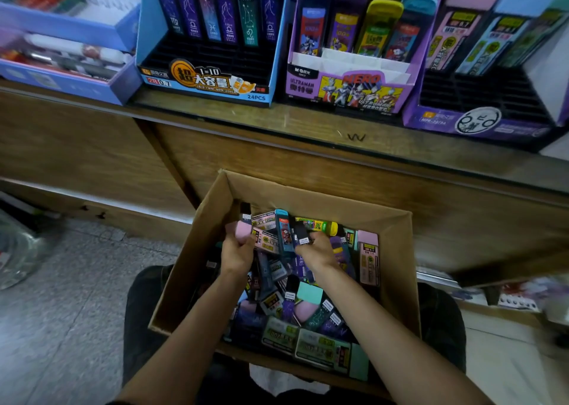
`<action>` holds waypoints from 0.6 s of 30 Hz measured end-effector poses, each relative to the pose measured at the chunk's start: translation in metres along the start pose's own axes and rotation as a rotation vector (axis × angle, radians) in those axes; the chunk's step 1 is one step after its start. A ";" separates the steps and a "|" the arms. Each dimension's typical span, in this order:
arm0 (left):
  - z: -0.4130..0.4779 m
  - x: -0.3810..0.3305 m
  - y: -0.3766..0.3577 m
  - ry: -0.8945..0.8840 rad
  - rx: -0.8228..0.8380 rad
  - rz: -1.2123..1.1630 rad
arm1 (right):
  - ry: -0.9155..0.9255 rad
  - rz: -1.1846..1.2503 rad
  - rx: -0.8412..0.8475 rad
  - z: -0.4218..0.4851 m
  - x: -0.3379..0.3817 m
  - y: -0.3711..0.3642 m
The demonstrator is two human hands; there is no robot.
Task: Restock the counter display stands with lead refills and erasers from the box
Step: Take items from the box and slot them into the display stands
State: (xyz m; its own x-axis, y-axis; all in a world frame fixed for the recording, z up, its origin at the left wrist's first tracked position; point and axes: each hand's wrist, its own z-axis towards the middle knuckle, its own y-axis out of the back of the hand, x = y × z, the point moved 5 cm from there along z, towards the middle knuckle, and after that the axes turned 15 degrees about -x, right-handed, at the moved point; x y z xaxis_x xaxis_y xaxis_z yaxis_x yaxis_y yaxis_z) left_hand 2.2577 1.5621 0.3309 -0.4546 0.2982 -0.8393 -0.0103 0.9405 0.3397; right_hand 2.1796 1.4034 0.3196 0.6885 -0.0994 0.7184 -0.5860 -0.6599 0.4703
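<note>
An open cardboard box (pixel 397 269) sits on my lap, heaped with lead refill cases and erasers. My left hand (pixel 235 252) grips a pink-capped refill case (pixel 246 231) over the box's far left part. My right hand (pixel 317 250) pinches a dark refill case with a white label (pixel 300 233) beside it. A teal case (pixel 284 230) stands between the two hands. On the counter above stand a blue display stand (pixel 209 81) with dark constellation refills, a purple Ultraman stand (pixel 348 90) and a purple stand (pixel 480 121) at the right.
A wooden counter edge (pixel 308 133) runs across the view above the box. Blue trays of pens (pixel 61 75) sit at the far left of the counter. Tiled floor (pixel 61 312) lies to my left, and a low shelf with goods is at the right.
</note>
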 end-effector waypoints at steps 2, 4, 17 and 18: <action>-0.005 -0.002 0.003 0.003 0.022 -0.050 | 0.018 0.020 -0.002 -0.001 -0.003 0.006; -0.009 -0.004 0.006 -0.026 0.041 -0.068 | 0.021 0.024 0.002 -0.003 -0.008 0.015; -0.052 -0.038 0.009 0.020 0.288 -0.263 | 0.315 0.163 0.193 -0.049 0.034 0.045; -0.053 -0.041 0.009 0.036 0.301 -0.270 | 0.342 0.156 0.198 -0.052 0.037 0.046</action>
State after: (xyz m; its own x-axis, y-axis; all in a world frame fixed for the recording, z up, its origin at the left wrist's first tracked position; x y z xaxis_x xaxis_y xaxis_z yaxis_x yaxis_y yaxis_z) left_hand 2.2288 1.5492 0.3912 -0.5025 0.0334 -0.8639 0.1250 0.9916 -0.0343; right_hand 2.1564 1.4084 0.3944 0.3970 0.0209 0.9176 -0.5561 -0.7899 0.2586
